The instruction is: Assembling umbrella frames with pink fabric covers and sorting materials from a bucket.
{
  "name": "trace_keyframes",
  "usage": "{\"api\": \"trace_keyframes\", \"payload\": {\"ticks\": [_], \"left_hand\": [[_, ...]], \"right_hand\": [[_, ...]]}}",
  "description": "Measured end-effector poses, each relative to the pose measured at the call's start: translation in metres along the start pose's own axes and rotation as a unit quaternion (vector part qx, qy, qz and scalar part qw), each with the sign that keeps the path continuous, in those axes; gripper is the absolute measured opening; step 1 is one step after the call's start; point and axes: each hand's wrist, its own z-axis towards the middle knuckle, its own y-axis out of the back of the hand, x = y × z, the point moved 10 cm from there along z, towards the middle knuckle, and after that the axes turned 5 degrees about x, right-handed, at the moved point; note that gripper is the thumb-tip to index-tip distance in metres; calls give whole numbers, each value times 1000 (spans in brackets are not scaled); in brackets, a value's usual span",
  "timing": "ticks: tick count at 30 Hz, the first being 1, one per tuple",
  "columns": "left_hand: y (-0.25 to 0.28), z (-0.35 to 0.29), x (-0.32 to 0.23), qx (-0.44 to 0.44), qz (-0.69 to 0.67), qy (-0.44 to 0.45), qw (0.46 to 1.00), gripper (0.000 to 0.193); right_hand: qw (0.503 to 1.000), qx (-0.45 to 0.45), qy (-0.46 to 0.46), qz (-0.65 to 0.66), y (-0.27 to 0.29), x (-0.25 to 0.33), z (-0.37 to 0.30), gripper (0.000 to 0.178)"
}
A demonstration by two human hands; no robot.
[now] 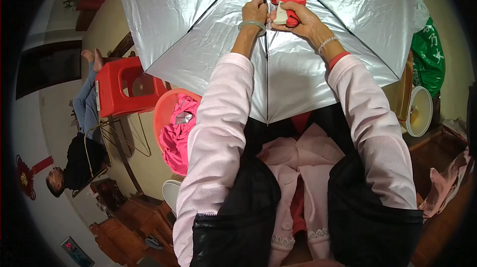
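Observation:
An opened umbrella (303, 78), silver on the side facing me, spreads in front of me with dark thin ribs running across it. My left hand (254, 12), with a pale bangle at the wrist, is closed at the umbrella's middle rib; what its fingers pinch is hidden. Just beside it, my right hand (305, 21) grips a red and white hand tool (281, 16), its exact kind unclear. The tool's white part lies close to the left fingers, near the middle rib. A beaded bracelet circles my right wrist.
To the left are a red plastic stool (117, 88) and a red basin (164, 108) holding bright pink cloth (178, 135). A person (82, 150) reclines on a chair beyond. At right are a green bag (428, 60) and a white bucket (420, 112).

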Motion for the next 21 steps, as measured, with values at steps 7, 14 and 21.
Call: {"api": "trace_keyframes", "payload": {"ticks": [7, 14, 21], "left_hand": [[6, 5, 3, -36, 59, -76, 995, 24], [7, 2, 3, -41, 38, -42, 998, 23], [10, -3, -2, -16, -10, -4, 1000, 24]], "right_hand": [[999, 33, -25, -10, -8, -7, 10, 32], [999, 31, -20, -17, -3, -6, 6, 29], [999, 21, -25, -21, -5, -1, -1, 29]]}}
